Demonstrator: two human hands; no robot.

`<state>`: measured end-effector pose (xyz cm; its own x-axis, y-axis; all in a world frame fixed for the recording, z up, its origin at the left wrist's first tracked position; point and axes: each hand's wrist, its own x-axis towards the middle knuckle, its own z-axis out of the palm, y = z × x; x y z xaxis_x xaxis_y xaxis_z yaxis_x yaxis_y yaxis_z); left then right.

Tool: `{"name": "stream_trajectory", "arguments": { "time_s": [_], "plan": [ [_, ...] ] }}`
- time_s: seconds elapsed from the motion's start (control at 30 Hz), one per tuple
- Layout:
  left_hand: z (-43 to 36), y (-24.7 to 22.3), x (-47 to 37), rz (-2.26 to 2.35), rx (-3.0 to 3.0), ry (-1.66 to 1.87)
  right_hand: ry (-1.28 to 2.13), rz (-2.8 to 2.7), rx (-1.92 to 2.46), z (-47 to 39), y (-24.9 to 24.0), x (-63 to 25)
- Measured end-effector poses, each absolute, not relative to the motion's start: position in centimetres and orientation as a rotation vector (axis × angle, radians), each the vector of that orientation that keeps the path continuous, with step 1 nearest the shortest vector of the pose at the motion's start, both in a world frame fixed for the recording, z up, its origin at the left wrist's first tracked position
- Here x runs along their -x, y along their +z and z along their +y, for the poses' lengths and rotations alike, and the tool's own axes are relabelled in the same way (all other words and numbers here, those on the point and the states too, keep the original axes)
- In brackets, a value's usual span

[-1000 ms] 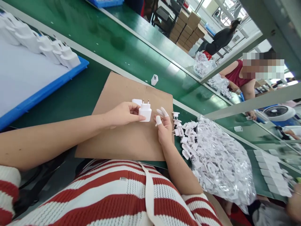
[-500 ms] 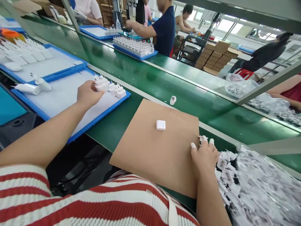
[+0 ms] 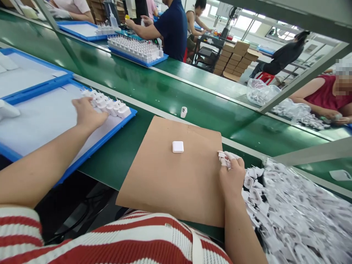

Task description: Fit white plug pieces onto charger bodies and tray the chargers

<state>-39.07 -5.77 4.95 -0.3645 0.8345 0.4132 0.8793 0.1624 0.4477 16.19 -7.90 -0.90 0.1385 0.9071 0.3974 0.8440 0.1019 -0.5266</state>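
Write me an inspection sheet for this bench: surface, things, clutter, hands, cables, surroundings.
Surface: green bench, with brown cardboard on it.
Things: row of white plugs along the tray; one white block on the cardboard.
Clutter: heap of white parts right of the cardboard; a lone housing beyond it.
Hands: left hand at the row, grip hidden; right hand pinching a small part at the cardboard's edge.
Cables: too dark under the bench to tell.
Surroundings: co-workers across the belt; stacked cartons farther back.

Green bench (image 3: 121, 146), cardboard sheet (image 3: 170, 183), blue tray (image 3: 49, 117), bagged white parts (image 3: 302, 209)
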Motion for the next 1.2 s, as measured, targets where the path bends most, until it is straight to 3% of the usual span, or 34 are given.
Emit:
{"name": "stream_trajectory", "arguments": {
  "time_s": [0.1, 0.27, 0.37, 0.47, 0.63, 0.77, 0.93, 1.07, 1.2],
  "plan": [
    [-6.0, 7.5, 34.9, -2.128, 1.580, -1.087, 0.199, -1.741, 1.503, -8.0, -0.4, -14.8],
    [-1.4, 10.0, 25.4, -1.871, 2.265, -0.934, 0.358, -1.947, 1.396, -8.5, -1.4, -12.7],
    [4.5, 8.3, 20.7, -2.145, 2.437, -0.789, 0.447, -1.899, 1.394, -8.6, -2.5, -12.4],
    [10.1, 5.7, 17.9, -2.462, 2.342, -0.716, 0.806, -1.605, 1.319, -8.2, -2.9, -12.5],
    [14.1, 3.3, 16.6, -2.523, 2.243, -0.899, 1.245, -1.102, 1.235, -7.4, -1.7, -12.5],
    [10.5, 4.7, 15.9, -2.298, 2.333, -1.077, 1.340, -1.121, 1.131, -7.3, -0.1, -12.7],
    [-0.6, 6.5, 13.3, -1.962, 2.599, -1.160, 1.400, -1.029, 0.993, -8.2, 1.9, -12.5],
    [-7.1, 3.9, 10.8, -1.650, 2.967, -1.155, 1.346, -1.050, 1.050, -9.0, 2.6, -12.2],
    [-9.1, 1.0, 8.8, -1.793, 2.995, -1.002, 1.243, -1.177, 1.067, -9.3, 2.3, -11.9]
  ]
}}
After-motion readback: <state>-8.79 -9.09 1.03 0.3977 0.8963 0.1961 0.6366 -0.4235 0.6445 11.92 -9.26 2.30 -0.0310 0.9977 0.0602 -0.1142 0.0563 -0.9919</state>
